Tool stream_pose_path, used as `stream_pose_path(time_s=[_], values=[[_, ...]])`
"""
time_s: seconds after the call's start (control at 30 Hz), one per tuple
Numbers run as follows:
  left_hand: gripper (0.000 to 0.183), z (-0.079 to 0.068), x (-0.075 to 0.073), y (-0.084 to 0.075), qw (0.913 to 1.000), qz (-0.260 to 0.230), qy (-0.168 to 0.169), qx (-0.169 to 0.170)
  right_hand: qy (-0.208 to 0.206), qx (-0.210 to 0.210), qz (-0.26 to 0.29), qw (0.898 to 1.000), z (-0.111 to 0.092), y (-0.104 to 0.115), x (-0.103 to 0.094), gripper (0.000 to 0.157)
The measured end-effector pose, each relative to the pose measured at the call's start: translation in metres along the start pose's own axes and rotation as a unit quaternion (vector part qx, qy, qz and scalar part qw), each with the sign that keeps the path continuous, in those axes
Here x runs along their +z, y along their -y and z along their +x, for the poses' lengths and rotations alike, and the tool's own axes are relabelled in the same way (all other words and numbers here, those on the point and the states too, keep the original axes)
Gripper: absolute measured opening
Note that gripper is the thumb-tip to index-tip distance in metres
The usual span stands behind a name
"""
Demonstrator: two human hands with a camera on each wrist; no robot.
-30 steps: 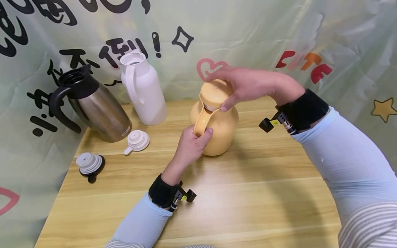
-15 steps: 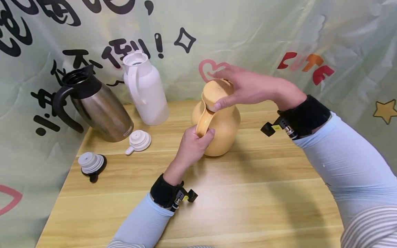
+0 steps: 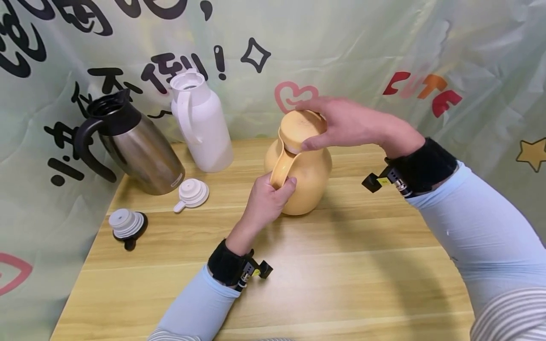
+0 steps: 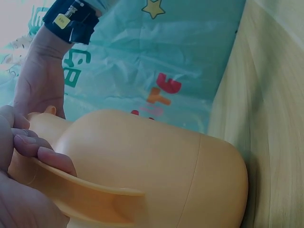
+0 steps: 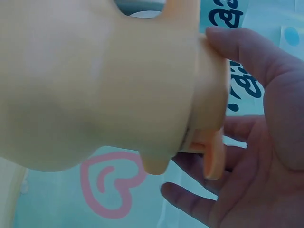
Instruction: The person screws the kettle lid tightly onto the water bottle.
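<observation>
A pale orange vacuum jug (image 3: 309,184) with a rounded body stands upright on the table in the head view. My left hand (image 3: 266,203) grips its loop handle (image 3: 280,171), the thumb lying along it. On the jug's mouth sits a round orange lid (image 3: 301,129), held from the right by my right hand (image 3: 347,122). The right wrist view shows the thumb on the edge of the lid (image 5: 211,85), while the other fingers reach behind its small tab (image 5: 214,156). A narrow gap shows there between lid and neck. In the left wrist view, fingers curl round the handle (image 4: 90,199).
A steel jug (image 3: 142,151) with black handle and a white jug (image 3: 206,128) stand lidless at the back left. Before them lie a white stopper (image 3: 193,193) and a black-rimmed stopper (image 3: 125,223). A printed cloth (image 3: 341,47) hangs behind the wooden table (image 3: 324,284).
My right thumb slid left across the lid's front, then came back a little to the right. The left hand stays on the handle. The head view has shifted slightly.
</observation>
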State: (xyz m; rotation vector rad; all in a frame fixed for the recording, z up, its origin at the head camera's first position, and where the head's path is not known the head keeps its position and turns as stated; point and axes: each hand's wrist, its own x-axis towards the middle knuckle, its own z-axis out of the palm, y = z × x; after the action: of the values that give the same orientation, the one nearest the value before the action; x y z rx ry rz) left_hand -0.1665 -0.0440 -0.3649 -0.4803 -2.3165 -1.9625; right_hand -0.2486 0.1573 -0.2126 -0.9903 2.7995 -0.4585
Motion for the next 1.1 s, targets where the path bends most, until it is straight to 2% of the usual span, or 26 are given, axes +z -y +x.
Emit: stream_pose_path(time_s=[0.17, 0.57, 0.67, 0.83, 0.97, 1.1], values=[[0.038, 0.000, 0.000, 0.003, 0.9999, 0.003, -0.003, 0.010, -0.034, 0.016, 0.005, 0.999, -0.002, 0.001, 0.006, 0.094], [0.036, 0.000, 0.001, 0.002, 0.9998, 0.006, -0.003, 0.016, -0.092, 0.042, -0.011, 0.995, -0.004, 0.007, 0.016, 0.090], [0.036, 0.000, 0.001, 0.001, 0.9998, 0.006, -0.005, 0.018, -0.079, 0.043, -0.009, 0.996, -0.005, 0.007, 0.013, 0.087], [0.037, 0.000, 0.003, 0.001, 0.9997, 0.009, -0.014, 0.017, -0.038, 0.038, 0.032, 0.998, -0.010, 0.003, -0.001, 0.079], [0.036, 0.000, 0.003, 0.002, 0.9997, 0.009, -0.021, 0.011, -0.010, 0.017, 0.052, 0.998, -0.011, 0.000, -0.009, 0.076], [0.034, 0.000, 0.004, 0.002, 0.9996, 0.008, -0.025, 0.010, 0.028, -0.002, 0.047, 0.998, -0.007, 0.003, -0.010, 0.080]])
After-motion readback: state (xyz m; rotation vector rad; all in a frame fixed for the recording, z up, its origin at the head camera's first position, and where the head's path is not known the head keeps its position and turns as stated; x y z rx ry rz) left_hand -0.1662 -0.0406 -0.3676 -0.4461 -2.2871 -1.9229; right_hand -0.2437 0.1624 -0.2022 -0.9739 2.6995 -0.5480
